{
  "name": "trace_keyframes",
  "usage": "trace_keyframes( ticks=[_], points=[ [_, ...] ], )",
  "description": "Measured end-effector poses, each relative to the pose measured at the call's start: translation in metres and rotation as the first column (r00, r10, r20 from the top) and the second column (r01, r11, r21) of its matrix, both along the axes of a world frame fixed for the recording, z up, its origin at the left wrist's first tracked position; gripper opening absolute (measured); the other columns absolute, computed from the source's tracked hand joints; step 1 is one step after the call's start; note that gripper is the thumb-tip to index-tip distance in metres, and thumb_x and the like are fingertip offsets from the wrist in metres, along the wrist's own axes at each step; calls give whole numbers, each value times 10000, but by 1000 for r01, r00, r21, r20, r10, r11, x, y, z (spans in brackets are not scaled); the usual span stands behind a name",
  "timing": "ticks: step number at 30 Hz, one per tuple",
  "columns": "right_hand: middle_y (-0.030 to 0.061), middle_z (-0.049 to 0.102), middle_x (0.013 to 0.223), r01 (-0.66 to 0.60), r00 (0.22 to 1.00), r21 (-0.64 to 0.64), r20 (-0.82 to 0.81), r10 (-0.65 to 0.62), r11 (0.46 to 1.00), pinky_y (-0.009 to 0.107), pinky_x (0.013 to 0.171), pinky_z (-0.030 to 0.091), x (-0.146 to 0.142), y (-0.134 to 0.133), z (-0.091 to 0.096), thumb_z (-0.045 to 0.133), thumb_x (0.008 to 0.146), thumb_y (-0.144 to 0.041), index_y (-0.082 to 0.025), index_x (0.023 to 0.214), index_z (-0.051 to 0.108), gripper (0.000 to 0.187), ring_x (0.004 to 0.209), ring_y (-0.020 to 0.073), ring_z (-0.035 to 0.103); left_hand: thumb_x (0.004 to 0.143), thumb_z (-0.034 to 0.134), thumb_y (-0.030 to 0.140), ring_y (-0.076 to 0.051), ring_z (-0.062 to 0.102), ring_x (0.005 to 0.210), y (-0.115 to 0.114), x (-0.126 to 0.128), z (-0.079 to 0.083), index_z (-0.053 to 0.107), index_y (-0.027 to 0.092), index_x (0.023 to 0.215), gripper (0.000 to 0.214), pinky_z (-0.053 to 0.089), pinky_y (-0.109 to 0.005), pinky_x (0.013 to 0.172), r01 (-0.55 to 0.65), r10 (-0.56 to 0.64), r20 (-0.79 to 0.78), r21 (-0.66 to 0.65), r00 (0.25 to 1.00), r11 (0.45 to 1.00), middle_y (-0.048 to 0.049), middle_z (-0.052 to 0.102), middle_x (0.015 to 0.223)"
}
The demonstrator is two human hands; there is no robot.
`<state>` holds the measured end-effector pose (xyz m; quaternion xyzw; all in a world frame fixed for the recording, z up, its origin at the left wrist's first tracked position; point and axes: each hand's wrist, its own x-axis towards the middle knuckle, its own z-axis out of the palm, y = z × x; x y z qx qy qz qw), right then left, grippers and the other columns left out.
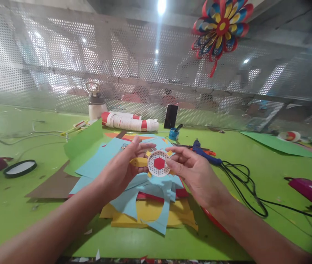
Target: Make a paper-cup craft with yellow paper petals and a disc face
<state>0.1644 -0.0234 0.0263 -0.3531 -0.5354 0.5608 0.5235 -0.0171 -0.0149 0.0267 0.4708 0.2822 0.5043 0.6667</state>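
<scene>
Both my hands hold up a small round paper piece (158, 163), white with red dots, a red hexagon in its middle and yellow tips around its edge. My left hand (125, 161) grips its left side, fingers curled behind it, where a yellow strip sticks out. My right hand (191, 167) pinches its right edge with thumb and fingers. Beneath them lies a heap of cut coloured paper (134, 190) in light blue, yellow and red on the green table (35, 220).
A blue glue gun (204, 153) with a black cable (243, 190) lies right of the heap. Green sheets (85, 143), a brown sheet (54, 185), a black-rimmed lid (19, 168), stacked cups (129, 122), a phone (170, 116) and a perforated metal wall stand behind. A paper flower (220, 27) hangs above.
</scene>
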Motion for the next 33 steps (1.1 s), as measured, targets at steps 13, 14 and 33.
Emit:
trace_keyframes(
  ticks=[13, 14, 33],
  points=[
    [33, 662, 846, -63, 986, -114, -164, 43, 991, 324, 717, 516, -5, 3, -4, 765, 692, -289, -165, 894, 633, 271, 721, 144, 629, 656, 775, 235, -153, 600, 712, -1, 2, -3, 505, 169, 1250, 656, 448, -288, 685, -93, 96, -112, 32, 989, 995, -51, 673, 830],
    [37, 662, 856, -81, 987, -111, -149, 64, 990, 314, 700, 513, -5, 3, -3, 749, 710, -307, -164, 895, 640, 258, 713, 139, 623, 658, 774, 239, -139, 585, 674, -1, 2, -3, 507, 177, 1251, 654, 440, -275, 660, -103, 112, -150, 65, 982, 993, -36, 668, 793],
    [24, 670, 774, -182, 974, -81, -154, 168, 980, 279, 696, 485, -2, -3, 6, 710, 751, -362, -187, 740, 644, 187, 731, 134, 595, 722, 729, 208, -166, 618, 824, 1, -2, -1, 673, 155, 982, 272, 463, -286, 747, 88, -92, 56, 71, 994, 994, -74, 689, 946]
  ],
)
